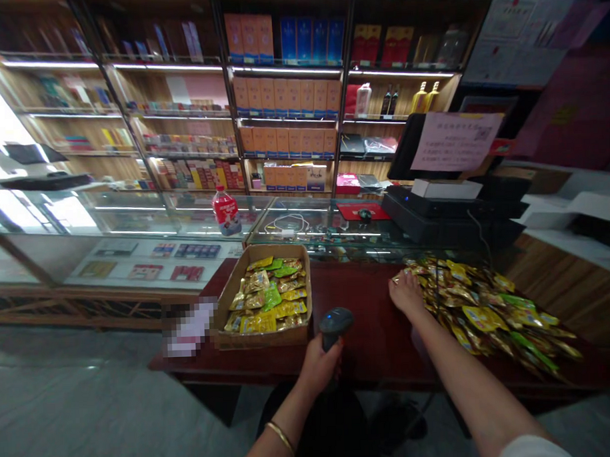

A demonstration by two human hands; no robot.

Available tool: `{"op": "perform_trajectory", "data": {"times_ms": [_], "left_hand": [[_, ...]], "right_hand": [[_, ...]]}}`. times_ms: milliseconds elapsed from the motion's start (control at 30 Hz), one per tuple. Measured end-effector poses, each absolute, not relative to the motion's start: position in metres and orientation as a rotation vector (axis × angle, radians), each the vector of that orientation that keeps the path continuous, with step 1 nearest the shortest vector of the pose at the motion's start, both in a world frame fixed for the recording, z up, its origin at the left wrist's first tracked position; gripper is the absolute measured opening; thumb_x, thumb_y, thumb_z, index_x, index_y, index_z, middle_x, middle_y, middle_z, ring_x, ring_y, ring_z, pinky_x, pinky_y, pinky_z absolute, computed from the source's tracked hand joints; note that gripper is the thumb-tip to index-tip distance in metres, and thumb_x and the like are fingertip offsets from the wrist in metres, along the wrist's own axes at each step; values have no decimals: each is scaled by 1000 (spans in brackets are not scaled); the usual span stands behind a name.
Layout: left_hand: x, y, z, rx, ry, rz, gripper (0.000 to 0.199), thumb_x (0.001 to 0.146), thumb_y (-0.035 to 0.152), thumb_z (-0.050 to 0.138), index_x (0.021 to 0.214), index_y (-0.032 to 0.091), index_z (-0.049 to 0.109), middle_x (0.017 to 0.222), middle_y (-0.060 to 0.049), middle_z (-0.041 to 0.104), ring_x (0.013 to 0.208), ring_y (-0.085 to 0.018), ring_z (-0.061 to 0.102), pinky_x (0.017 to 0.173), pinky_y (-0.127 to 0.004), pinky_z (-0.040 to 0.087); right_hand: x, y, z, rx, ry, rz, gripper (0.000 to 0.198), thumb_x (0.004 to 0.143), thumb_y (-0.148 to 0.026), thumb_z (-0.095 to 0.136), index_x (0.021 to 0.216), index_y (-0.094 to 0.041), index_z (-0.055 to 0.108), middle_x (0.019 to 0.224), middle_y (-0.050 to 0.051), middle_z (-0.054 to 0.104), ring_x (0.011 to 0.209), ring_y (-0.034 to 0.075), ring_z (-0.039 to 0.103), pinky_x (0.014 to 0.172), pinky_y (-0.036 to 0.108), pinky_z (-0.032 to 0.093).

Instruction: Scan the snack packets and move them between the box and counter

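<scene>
My left hand is wrapped round the handle of a dark barcode scanner, held upright near the table's front edge. Left of the scanner sits an open cardboard box with yellow, green and gold snack packets inside. My right hand is at the left edge of a large loose pile of similar packets. Its fingers are closed at a packet there, which they partly hide. Both the box and the pile lie on the dark red table.
Behind the table stands a glass display counter bearing a red-labelled bottle, a white cable and a mouse on a red mat. A monitor and a black cash drawer are at the right. A blurred paper lies left of the box.
</scene>
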State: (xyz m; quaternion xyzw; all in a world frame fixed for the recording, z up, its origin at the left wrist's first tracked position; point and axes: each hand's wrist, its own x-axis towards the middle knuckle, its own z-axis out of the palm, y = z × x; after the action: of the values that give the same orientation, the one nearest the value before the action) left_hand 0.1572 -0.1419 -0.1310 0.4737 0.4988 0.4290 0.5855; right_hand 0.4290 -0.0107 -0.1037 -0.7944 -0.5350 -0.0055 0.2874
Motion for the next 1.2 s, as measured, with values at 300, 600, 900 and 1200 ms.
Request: {"op": "perform_trajectory", "data": {"times_ms": [300,600,900,1200], "left_hand": [[155,-144,-128,1094,1155,1008,45,76,58,67,90,17,55,54,5,54,38,-10,49,33,-19,38],[155,-145,-125,1086,1126,1018,48,76,61,68,89,17,55,54,4,55,38,-11,49,33,-19,39],[150,-144,-125,1051,1096,1039,43,75,57,68,83,17,53,55,4,56,39,-11,51,33,-20,41],[150,-146,-121,1047,1074,1049,42,74,56,70,81,17,55,54,4,54,37,-11,50,34,-21,39]], "right_hand": [[381,-47,-158,-1917,-1675,19,24,98,-33,58,116,-19,67,133,9,63,121,25,59,104,48,46],[361,-82,-167,-1883,-1402,36,65,90,-51,53,140,-10,48,129,26,64,128,44,52,109,73,22],[367,-84,-161,-1563,-1429,151,73,90,-48,53,151,-14,32,132,19,59,118,28,62,99,42,51],[369,-82,-163,-1611,-1370,129,42,87,-44,54,117,-17,60,109,17,68,103,30,64,94,45,51]]}}
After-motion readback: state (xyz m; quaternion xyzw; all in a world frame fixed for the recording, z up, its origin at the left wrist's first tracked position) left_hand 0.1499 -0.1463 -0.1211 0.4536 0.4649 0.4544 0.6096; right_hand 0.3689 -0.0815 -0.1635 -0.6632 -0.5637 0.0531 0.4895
